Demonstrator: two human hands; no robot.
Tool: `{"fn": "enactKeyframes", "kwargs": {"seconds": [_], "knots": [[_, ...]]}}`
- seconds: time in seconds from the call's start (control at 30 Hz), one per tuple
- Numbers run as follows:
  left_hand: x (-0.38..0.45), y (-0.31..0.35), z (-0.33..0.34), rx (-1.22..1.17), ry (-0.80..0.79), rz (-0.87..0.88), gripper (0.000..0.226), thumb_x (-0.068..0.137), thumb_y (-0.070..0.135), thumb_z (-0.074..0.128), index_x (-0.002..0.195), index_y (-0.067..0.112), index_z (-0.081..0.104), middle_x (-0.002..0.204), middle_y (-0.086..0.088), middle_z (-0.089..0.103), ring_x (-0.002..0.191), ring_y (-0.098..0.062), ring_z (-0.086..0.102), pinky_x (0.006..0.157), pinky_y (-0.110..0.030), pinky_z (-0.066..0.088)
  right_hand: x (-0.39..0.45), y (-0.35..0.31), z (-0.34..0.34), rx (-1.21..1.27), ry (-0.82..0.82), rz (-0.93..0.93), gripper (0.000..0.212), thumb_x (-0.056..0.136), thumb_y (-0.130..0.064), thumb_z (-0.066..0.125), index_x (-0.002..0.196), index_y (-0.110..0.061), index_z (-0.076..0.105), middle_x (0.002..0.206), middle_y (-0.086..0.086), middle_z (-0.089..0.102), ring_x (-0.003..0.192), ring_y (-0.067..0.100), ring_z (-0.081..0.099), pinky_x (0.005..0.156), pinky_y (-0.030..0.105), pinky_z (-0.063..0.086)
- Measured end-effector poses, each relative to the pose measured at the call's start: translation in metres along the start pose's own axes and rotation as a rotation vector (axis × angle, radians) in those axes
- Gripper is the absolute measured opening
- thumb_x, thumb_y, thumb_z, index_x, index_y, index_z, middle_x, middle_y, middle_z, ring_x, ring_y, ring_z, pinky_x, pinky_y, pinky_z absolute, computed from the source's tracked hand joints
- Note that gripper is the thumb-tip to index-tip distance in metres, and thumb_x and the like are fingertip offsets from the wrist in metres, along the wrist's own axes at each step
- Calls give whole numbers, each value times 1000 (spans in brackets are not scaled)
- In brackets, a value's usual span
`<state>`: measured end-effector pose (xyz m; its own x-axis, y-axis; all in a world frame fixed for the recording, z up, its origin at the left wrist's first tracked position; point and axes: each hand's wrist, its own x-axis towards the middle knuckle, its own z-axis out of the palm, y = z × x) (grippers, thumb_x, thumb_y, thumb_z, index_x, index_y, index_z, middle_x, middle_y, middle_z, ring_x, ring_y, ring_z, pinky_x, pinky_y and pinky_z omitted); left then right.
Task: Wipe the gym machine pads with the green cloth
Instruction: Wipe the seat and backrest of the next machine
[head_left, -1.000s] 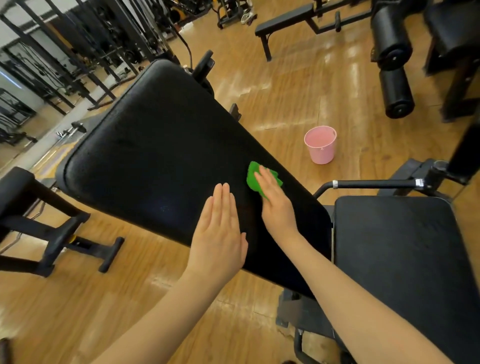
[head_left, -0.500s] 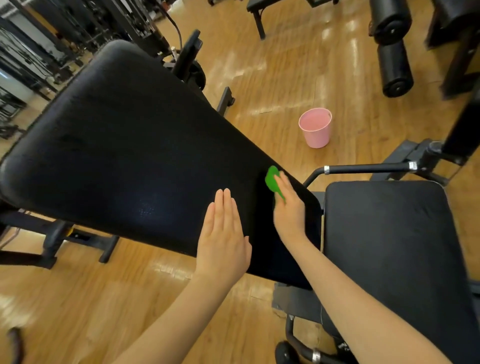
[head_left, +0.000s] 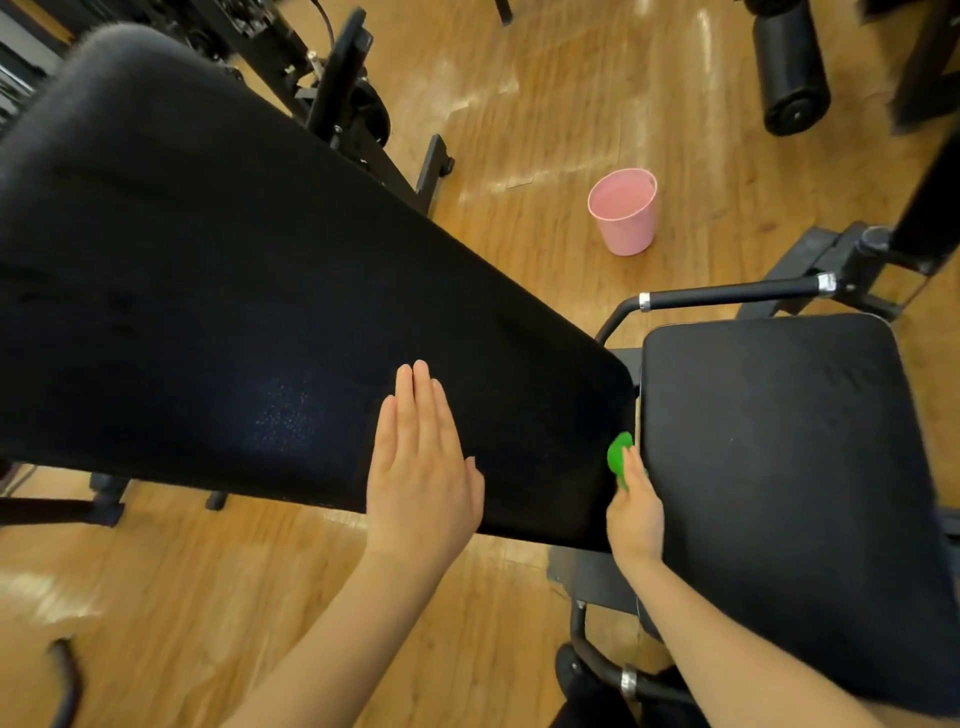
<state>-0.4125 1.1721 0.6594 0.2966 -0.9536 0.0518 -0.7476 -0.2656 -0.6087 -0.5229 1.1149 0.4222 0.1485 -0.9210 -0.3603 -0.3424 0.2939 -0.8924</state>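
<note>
Green cloth (head_left: 619, 454) is pressed to the lower end of the back pad (head_left: 260, 291) by the right hand (head_left: 635, 512); its finger hold is hidden.

Left hand (head_left: 421, 467) is laid flat, fingers straight, probably as a brace. Seat pad (head_left: 779, 467) adjoins closely; a pink bucket (head_left: 623, 210) is set well apart.

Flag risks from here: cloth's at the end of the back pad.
1. The green cloth sits at the gap between the back pad and the seat pad; the right hand could jam fingers or snag the cloth there.
2. The left hand lies flat on the back pad, so that patch may go unwiped.
</note>
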Motion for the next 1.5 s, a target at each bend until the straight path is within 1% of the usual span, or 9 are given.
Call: {"fn": "enactKeyframes", "kwargs": {"seconds": [0.2, 0.4, 0.47, 0.63, 0.9, 1.07, 1.23, 1.37, 1.5], "knots": [[0, 1, 5, 11, -28, 7, 78, 88, 40, 50, 143, -9, 25, 151, -28, 27, 143, -39, 25, 116, -45, 13, 17, -34, -7, 231, 57, 109, 43, 96, 0, 41, 138, -12, 44, 141, 7, 46, 130, 23, 42, 105, 22, 26], [1, 1, 3, 37, -48, -3, 79, 91, 43, 46, 144, -9, 19, 154, -28, 19, 145, -38, 19, 117, -45, 8, 23, -160, 5, 165, -125, -646, 50, 93, 0, 49, 139, -15, 36, 143, -11, 29, 140, 13, 24, 115, 28, 19], [0, 1, 2, 34, -29, 12, 78, 94, 46, 38, 145, -8, 14, 154, -27, 10, 147, -37, 14, 118, -45, 4, 23, -164, 11, 86, -169, -717, 53, 94, -6, 51, 141, -18, 32, 144, -14, 24, 142, 10, 18, 115, 28, 18], [1, -1, 4, -27, -28, 21, 78, 93, 47, 38, 144, -9, 20, 153, -28, 23, 145, -38, 20, 118, -45, 9, 25, -99, 7, 93, -111, -486, 55, 94, -2, 49, 141, -19, 27, 145, -13, 25, 140, 7, 18, 116, 29, 17], [-3, 0, 5, -30, -4, -5, 75, 97, 47, 12, 145, -8, -3, 153, -26, -8, 147, -38, -1, 116, -45, -3, 14, -85, -10, 257, -56, -135, 42, 98, -10, 42, 139, -17, 40, 144, 0, 42, 136, 14, 34, 108, 18, 23], [0, 2, 4, -36, -9, 11, 76, 94, 47, 27, 146, -8, 14, 156, -27, 14, 147, -37, 12, 117, -45, 0, 6, -179, -9, 379, -133, -463, 43, 96, -4, 46, 137, -15, 42, 143, -2, 42, 134, 5, 30, 108, 14, 24], [-1, 1, 5, -1, -31, 9, 79, 95, 48, 31, 146, -8, 9, 153, -27, 2, 147, -38, 9, 116, -44, -4, 23, -157, 11, 129, -170, -682, 52, 92, 2, 51, 139, -16, 39, 147, -8, 30, 137, 6, 22, 112, 23, 21], [-2, 3, 6, -3, 0, 14, 79, 98, 49, 24, 145, -8, -4, 151, -27, -11, 147, -38, -2, 115, -45, -5, 31, -89, 1, 134, -103, -373, 51, 94, 0, 47, 140, -21, 37, 143, -14, 29, 138, 14, 27, 115, 32, 21], [0, 3, 3, -71, -47, 11, 78, 94, 47, 34, 145, -8, 16, 155, -27, 16, 146, -38, 16, 117, -45, 6, 5, -26, -12, 93, -107, -123, 52, 95, -3, 46, 142, -21, 31, 148, -5, 33, 137, 17, 33, 112, 26, 21]]}}
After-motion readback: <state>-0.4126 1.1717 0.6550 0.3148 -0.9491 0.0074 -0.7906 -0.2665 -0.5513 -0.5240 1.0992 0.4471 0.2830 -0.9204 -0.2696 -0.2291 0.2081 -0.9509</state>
